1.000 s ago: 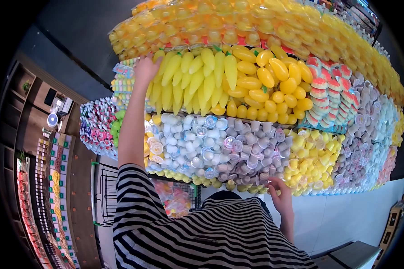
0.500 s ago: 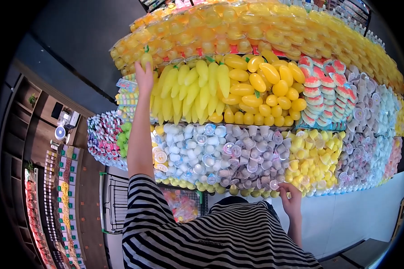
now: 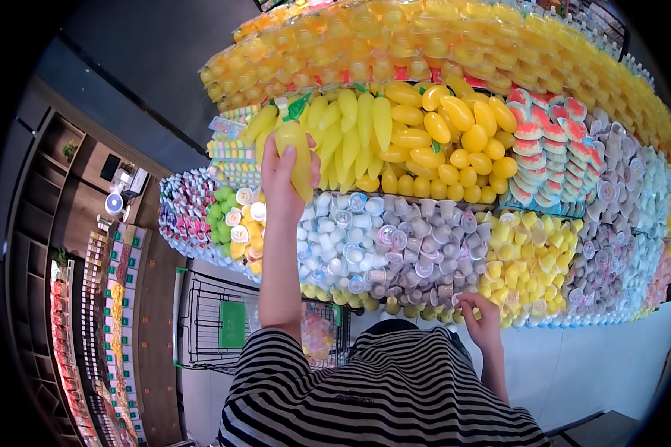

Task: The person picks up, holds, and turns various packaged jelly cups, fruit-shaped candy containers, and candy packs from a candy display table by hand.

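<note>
Gripping a yellow fruit-shaped container (image 3: 296, 156) in the left hand (image 3: 280, 182), green leaf (image 3: 297, 106) uppermost, before long yellow pods (image 3: 348, 138) and above white cups (image 3: 328, 238); holding the right hand (image 3: 484, 320) half-curled beside grey cups (image 3: 432, 246), grasp unclear. Liable to slip if pinched too loosely, or to scatter cups if dropped or swung low.

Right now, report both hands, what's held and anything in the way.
Left hand: grip closed on yellow, green-leafed piece. Right hand: beside purple-grey cups, grip unclear. Left forearm crosses in front of white cups.
</note>
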A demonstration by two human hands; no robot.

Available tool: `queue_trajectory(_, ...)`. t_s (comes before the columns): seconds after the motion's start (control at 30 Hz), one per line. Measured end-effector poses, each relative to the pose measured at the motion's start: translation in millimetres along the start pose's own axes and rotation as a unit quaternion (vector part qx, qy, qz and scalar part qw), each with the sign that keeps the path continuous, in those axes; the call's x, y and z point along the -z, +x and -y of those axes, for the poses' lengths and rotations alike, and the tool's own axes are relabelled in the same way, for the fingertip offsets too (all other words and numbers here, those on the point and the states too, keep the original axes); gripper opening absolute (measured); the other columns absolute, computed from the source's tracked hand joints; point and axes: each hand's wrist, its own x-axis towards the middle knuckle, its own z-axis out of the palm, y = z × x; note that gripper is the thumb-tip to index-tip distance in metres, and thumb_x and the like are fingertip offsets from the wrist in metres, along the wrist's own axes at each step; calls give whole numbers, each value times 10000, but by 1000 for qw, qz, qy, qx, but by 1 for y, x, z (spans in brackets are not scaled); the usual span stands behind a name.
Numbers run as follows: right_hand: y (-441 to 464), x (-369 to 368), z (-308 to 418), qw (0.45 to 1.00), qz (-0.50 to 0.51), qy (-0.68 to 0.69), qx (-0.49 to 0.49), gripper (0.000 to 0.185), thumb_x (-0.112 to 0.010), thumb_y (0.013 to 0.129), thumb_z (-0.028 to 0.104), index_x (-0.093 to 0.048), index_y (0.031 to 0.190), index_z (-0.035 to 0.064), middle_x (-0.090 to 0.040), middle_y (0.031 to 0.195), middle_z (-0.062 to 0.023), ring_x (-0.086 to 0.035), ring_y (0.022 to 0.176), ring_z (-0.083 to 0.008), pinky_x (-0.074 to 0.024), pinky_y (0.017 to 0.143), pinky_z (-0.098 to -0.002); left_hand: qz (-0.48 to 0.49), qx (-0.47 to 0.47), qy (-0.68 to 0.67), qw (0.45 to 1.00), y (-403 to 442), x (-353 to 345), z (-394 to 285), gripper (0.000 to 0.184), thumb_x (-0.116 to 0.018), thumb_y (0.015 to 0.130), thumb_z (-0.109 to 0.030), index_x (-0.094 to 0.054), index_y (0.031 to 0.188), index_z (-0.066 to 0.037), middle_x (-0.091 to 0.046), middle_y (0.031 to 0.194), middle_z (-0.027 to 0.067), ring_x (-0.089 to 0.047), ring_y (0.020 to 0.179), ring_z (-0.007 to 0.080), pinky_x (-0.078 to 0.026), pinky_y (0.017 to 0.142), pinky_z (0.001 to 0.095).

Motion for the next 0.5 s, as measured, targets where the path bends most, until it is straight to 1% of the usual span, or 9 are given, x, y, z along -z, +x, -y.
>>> queue_trajectory(0.1, 1, 5, -1, 1000, 16, 1, 2, 161, -645, 943, -23, -712, 1088, -1, -734, 906, -97, -702, 770, -163, -539, 706, -279, 3, -27, 4, 1000, -39, -30, -5, 356, -567, 1032, -190, -473, 1346, -49, -601, 1096, 137, -579, 671, 179, -447, 510, 284)
queue_trajectory(0.13, 0, 6, -2, 1000, 18, 10, 3, 164, -645, 942, -24, -710, 1091, -4, -732, 905, -99, -701, 769, -167, -537, 710, -280, 0, -29, -5, 1000, -50, -42, -9, 381, -599, 1015, -164, -446, 1339, -35, -609, 1087, 144, -583, 671, 178, -464, 525, 286)
queue_trajectory(0.23, 0, 11, 2, 999, 32, 17, 12, 159, -645, 941, -23, -711, 1084, -4, -734, 910, -102, -705, 780, -171, -537, 719, -282, -3, -81, 70, 994, -77, -61, -4, 400, -619, 988, -161, -450, 1331, -40, -607, 1086, 161, -575, 656, 194, -455, 520, 285)
queue_trajectory(0.27, -1, 14, 8, 999, 43, 17, 4, 162, -629, 945, -39, -707, 1085, -15, -736, 896, -85, -696, 813, -151, -539, 770, -278, -19, -98, 95, 990, -85, -69, -4, 405, -632, 963, -115, -423, 1303, -44, -615, 1094, 181, -591, 664, 203, -488, 547, 296)
queue_trajectory(0.37, -4, 20, 10, 998, 61, 10, 22, 160, -636, 943, -31, -707, 1085, -15, -736, 899, -92, -699, 815, -160, -537, 766, -275, -20, -117, 153, 981, -106, -87, -7, 445, -634, 951, -102, -406, 1329, -50, -619, 1105, 195, -605, 679, 209, -516, 579, 313)
queue_trajectory(0.4, -4, 23, 12, 997, 65, 11, 27, 159, -642, 941, -23, -708, 1086, -13, -735, 899, -94, -702, 809, -171, -537, 763, -276, -16, -113, 151, 982, -113, -93, -9, 482, -652, 963, -165, -404, 1361, -55, -615, 1126, 206, -621, 707, 228, -531, 602, 332)
queue_trajectory(0.5, -8, 28, 12, 995, 83, 19, 45, 160, -648, 940, -19, -710, 1087, -6, -738, 908, -92, -704, 805, -173, -539, 753, -284, 38, -97, 56, 993, -128, -107, -8, 549, -658, 983, -250, -383, 1419, -60, -605, 1142, 211, -627, 745, 244, -529, 593, 337)
